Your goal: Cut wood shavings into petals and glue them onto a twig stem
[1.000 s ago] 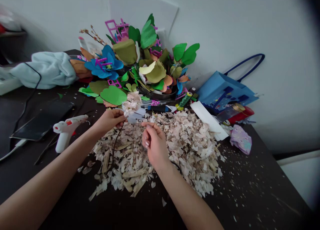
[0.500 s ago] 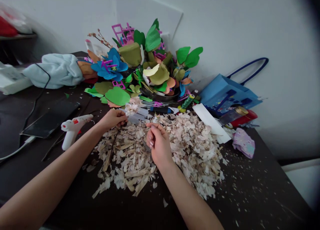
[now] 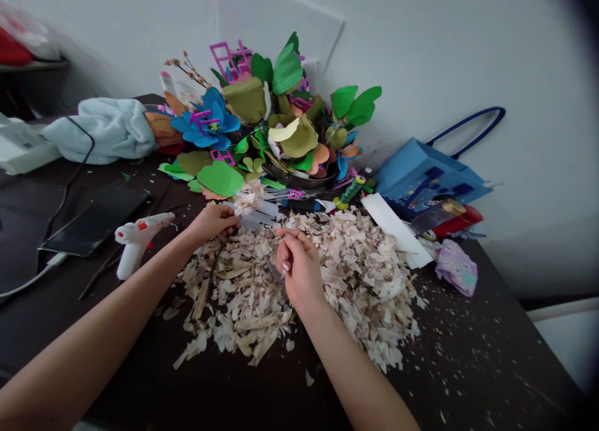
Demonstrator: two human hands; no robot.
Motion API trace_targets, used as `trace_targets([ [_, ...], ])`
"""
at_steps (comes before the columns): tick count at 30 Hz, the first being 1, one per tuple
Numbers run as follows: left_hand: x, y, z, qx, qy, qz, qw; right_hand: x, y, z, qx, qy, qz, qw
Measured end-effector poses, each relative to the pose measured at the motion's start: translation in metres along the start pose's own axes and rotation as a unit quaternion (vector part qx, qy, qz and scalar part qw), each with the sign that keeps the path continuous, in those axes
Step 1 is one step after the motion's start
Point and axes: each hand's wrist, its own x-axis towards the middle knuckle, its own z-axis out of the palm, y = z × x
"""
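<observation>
At the far edge of a heap of dry, pale petal scraps [image 3: 355, 262], my left hand [image 3: 216, 221] is closed in a pinch beside a pale pink flower [image 3: 249, 198] with ruffled petals. It appears to grip the flower low down, though the stem is hidden. Translucent strips [image 3: 262, 215] lie just behind the flower. My right hand [image 3: 300, 262] hovers over the middle of the heap, thumb against curled fingers. Whatever is between those fingertips is too small to make out.
A white glue gun [image 3: 140, 237] and a dark phone [image 3: 96, 222] lie left. Behind stands a mass of colourful craft flowers [image 3: 281, 125], with green thread [image 3: 350, 193] nearby. A white strip [image 3: 397, 231], a blue bag [image 3: 416, 175] and a purple cloth [image 3: 456, 267] are right.
Both hands keep nearly the same place and pinched shape. The whole view has shifted very slightly; nothing else has visibly moved.
</observation>
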Motion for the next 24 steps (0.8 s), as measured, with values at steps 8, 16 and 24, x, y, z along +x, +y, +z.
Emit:
trace_targets([
  [8,-0.001,0.0,-0.002,0.014,0.001,-0.005,1.0,0.001,0.002,-0.004,0.005,-0.006,-0.004,1.0],
  [16,-0.007,0.005,-0.008,0.045,0.043,0.0,0.998,0.001,0.003,-0.007,-0.013,-0.013,-0.009,1.0],
  [24,-0.016,0.014,-0.022,0.198,0.047,0.024,0.979,0.002,0.004,-0.009,-0.007,-0.013,-0.007,1.0],
])
